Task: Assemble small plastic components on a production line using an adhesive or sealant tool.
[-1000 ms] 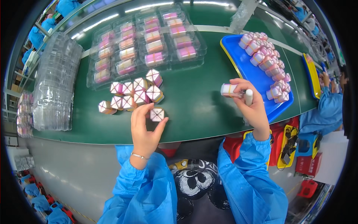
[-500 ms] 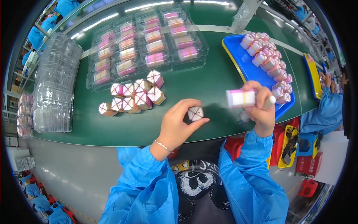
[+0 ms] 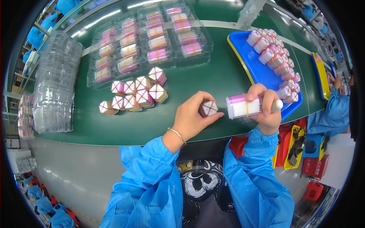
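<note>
Now your left hand (image 3: 192, 117) is gripping a small banded box (image 3: 208, 108). Your right hand (image 3: 266, 110) is clamping around a pink-and-white box (image 3: 242, 106) over the green table (image 3: 152, 121).

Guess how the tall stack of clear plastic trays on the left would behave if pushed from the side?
The stack of clear trays looks thin-walled, so probably light and flexible. It stands tall and loosely nested, so a side push would likely shear or tip it. The smooth green belt suggests it could also slide.

Your left hand (image 3: 192, 118) is covering most of the small banded box (image 3: 209, 108); your right hand (image 3: 266, 110) is hiding the white cylinder's (image 3: 243, 107) far end.
</note>
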A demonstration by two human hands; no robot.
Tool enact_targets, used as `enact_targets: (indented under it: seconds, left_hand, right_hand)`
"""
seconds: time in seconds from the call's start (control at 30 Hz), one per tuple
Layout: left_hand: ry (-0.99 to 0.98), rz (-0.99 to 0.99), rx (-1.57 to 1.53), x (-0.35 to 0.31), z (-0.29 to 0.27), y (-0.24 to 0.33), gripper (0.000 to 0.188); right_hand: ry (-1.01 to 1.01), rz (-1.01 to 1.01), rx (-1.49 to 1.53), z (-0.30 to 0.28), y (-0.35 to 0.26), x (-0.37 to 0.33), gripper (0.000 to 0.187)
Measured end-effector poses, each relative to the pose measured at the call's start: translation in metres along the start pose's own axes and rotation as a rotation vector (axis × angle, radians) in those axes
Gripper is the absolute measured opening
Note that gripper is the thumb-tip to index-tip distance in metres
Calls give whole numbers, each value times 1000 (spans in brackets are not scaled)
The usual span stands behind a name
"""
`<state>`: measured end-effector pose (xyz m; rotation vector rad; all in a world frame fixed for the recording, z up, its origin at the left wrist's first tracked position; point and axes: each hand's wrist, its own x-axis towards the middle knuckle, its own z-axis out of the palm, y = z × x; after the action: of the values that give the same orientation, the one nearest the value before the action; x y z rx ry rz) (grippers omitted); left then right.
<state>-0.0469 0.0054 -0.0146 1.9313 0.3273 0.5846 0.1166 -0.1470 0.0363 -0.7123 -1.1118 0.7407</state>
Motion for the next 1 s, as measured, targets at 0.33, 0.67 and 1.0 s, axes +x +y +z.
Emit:
enact_targets:
  seconds: [0.33, 0.67, 1.0]
  left_hand:
    - [-26, 7, -7, -1, -2, -2, 39]
    - [-74, -51, 101, -3, 1, 1, 40]
    - [-99, -77, 55, -4, 0, -3, 43]
  right_hand:
    - [8, -4, -66, 2, -8, -4, 25]
    - [204, 282, -406, 10, -23, 8, 19]
    - [391, 477, -927, -4, 22, 32, 7]
